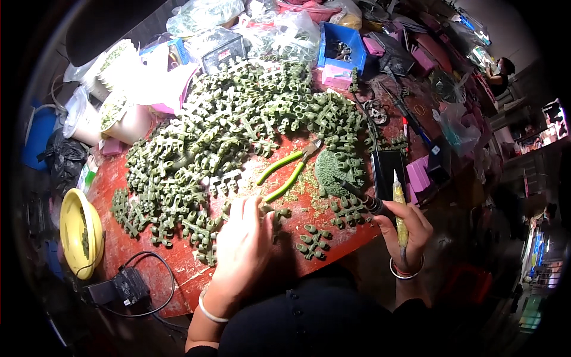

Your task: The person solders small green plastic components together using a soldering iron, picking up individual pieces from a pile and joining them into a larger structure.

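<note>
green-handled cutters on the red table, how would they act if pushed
The cutters would likely slide rather than roll, given their spread handles. They look rigid, with a metal head. Loose green crumbs alongside might scatter.

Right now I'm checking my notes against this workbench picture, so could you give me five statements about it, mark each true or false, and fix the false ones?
1. The cutting pliers lie on the red table with their handles spread. True.
2. The left hand holds the yellow pen-shaped tool. False: the right hand holds it.
3. The blue bin is farther from the person than the pliers. True.
4. The yellow basin is on the person's right. False: it is on the left, past the heap of green parts.
5. A white bangle is on the left wrist. True.
</note>
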The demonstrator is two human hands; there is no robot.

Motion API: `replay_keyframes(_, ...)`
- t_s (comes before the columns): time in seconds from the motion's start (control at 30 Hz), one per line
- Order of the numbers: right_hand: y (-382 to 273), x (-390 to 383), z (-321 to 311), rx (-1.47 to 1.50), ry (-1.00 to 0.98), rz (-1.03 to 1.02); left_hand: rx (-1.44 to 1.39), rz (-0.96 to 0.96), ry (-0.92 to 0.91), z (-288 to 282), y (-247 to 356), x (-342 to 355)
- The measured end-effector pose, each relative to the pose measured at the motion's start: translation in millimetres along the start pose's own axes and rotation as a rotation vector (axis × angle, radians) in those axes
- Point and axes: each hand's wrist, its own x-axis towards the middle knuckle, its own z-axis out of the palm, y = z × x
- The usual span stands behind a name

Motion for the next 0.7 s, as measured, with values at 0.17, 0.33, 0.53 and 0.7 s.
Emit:
replay_keyframes(0.17,1.4,2.9,-4.0,0.007,0.018,-0.016,0.042,0.229,0.134,2.3,11.0,20.5)
replay_keyframes(0.33,0.3,4.5,-4.9,0.030,0.047,-0.044,0.057,0.366,-0.086,58.7,13.9,62.7)
replay_keyframes(0.53,0.3,1.5,-5.2,0.005,0.057,-0.053,0.145,0.447,-0.053,83.7,24.5,73.9)
replay_keyframes(0.7,-1.3,3.1,-4.5,0.018,0.043,-0.035,0.036,0.491,-0.001,87.8,10.5,74.1)
